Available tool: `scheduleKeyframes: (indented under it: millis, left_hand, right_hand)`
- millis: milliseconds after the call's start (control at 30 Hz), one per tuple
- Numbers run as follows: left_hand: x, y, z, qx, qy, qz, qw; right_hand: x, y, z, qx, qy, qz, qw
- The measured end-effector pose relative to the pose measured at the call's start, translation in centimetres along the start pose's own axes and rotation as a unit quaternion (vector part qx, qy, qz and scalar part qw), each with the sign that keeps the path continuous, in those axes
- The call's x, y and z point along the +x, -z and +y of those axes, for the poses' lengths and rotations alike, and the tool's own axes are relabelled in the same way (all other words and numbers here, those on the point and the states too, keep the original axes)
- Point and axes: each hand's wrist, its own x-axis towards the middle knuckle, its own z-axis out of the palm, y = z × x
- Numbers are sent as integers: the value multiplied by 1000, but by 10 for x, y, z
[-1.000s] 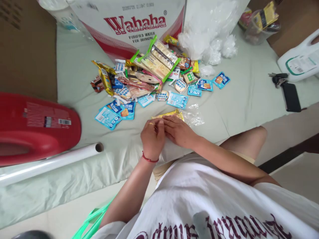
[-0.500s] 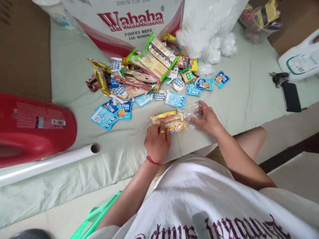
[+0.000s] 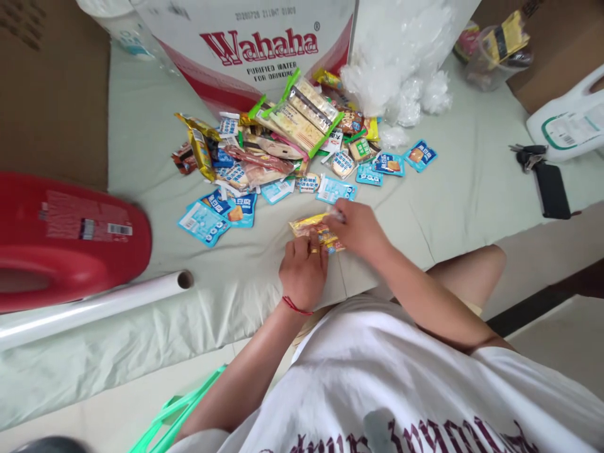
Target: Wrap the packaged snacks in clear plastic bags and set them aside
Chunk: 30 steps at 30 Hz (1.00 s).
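Yellow snack packets (image 3: pixel 309 222) lie in a clear plastic bag near the table's front edge. My left hand (image 3: pixel 302 270), with a ring and a red string bracelet, bends its fingers over the packets' near side and presses them down. At their right end is my right hand (image 3: pixel 361 233), slightly blurred, its fingers closed on the bag's loose clear end, which is mostly hidden. Just beyond lies a pile of wrapped snacks, topped by a green-edged cracker pack (image 3: pixel 309 113). Blue sachets (image 3: pixel 204 223) are spread along the pile's front.
Behind the pile stands a Wahaha carton (image 3: pixel 264 47) beside crumpled clear plastic bags (image 3: pixel 401 69). On the left are a red jug (image 3: pixel 94 233) and a white roll (image 3: pixel 104 305). To the right sit a plastic tub (image 3: pixel 495 72), a white jug (image 3: pixel 573 116), and keys with a black case (image 3: pixel 552 189).
My right hand has moved left, from spread fingers at the bag's clear end to closed fingers over the packets, bringing the plastic with it. My left hand stays on the packets.
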Motion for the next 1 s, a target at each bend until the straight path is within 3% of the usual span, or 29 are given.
scheduleKeyframes:
  millis: [100, 167, 333, 467, 567, 633, 700, 767, 833, 933, 1000]
  left_hand:
    - [0, -1, -2, -53, 6, -8, 999]
    - [1, -1, -7, -115, 12, -11, 993]
    - [6, 6, -30, -276, -8, -37, 960]
    - [-2, 20, -44, -364, 25, -65, 929]
    - [-11, 34, -42, -338, 19, 24, 941]
    - [-11, 41, -36, -316, -84, 56, 944]
    - [-5, 43, -30, -313, -213, 4, 925]
    - [6, 39, -29, -285, -271, -71, 917]
    - [17, 31, -32, -226, -252, -112, 934]
    - [25, 21, -44, -154, -209, -122, 958]
    - [24, 19, -51, -130, -213, -124, 960]
  right_hand:
    - [-3, -27, -28, -81, -2, -35, 996]
    - [-12, -39, -31, -85, 26, -32, 996]
    - [-50, -49, -8, -32, 187, 10, 982]
    - [-72, -56, 3, -88, 204, 4, 975]
    - [-75, -62, 3, -117, 200, -12, 973]
    - [-74, -66, 2, -119, 196, -13, 973]
    - [-73, -69, 2, -111, 196, -9, 974]
    - [-73, -70, 4, -107, 204, -5, 973]
    - [-75, -70, 8, -115, 216, -8, 970]
    - [-81, -68, 17, -123, 242, -19, 962]
    - [-84, -66, 23, -113, 262, -26, 958]
